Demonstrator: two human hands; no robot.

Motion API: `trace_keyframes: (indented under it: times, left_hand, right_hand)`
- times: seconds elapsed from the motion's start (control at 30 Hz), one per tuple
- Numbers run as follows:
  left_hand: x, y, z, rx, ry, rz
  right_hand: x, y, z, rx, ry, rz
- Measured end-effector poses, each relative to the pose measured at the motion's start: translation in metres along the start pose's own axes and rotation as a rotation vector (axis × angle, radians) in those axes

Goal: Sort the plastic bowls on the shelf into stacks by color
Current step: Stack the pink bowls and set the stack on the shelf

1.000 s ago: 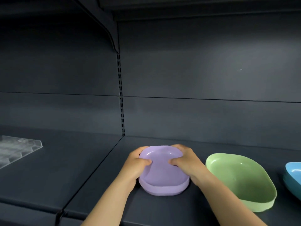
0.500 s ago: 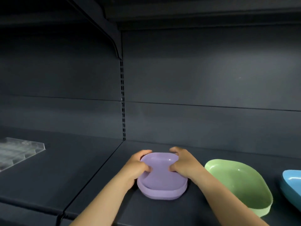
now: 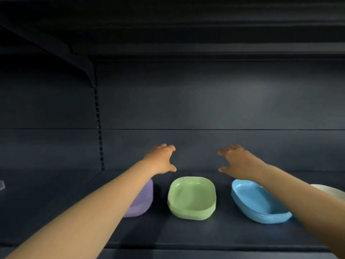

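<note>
dark shelf (image 3: 186, 230), green bowl (image 3: 192, 198) between neighbours

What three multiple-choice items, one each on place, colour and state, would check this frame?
1. What stands between the purple bowl and the blue bowl?
A. green bowl
B. cup
C. box

2. What colour is the bowl partly hidden by the left forearm?
A. red
B. purple
C. black

3. How are the hands?
A. both gripping a bowl
B. one holding a lid
C. both empty, fingers spread

Key:
1 A, the green bowl sits mid-row.
2 B, purple shows beside the arm.
3 C, the left hand and right hand hover above the shelf.
</note>
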State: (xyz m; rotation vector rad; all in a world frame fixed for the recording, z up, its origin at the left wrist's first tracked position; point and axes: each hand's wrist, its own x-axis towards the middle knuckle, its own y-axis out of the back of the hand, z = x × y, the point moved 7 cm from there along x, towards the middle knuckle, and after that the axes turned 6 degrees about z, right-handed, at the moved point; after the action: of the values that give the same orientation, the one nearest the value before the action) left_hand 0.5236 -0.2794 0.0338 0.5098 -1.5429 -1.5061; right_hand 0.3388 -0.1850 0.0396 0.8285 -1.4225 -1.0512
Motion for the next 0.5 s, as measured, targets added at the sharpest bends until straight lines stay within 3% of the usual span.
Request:
trace_keyframes:
  times: [0.2, 0.5]
  left_hand:
    - [0.001, -0.009, 0.133, -0.019, -0.028, 0.056]
    - [-0.02, -0.038, 0.353, -0.155, -0.119, -0.003]
  right_hand:
    - [-0.064, 0.042, 0.105, -0.002, -0.031, 0.032]
    - [-0.198, 0.071, 0.287, -0.055, -0.124, 0.038]
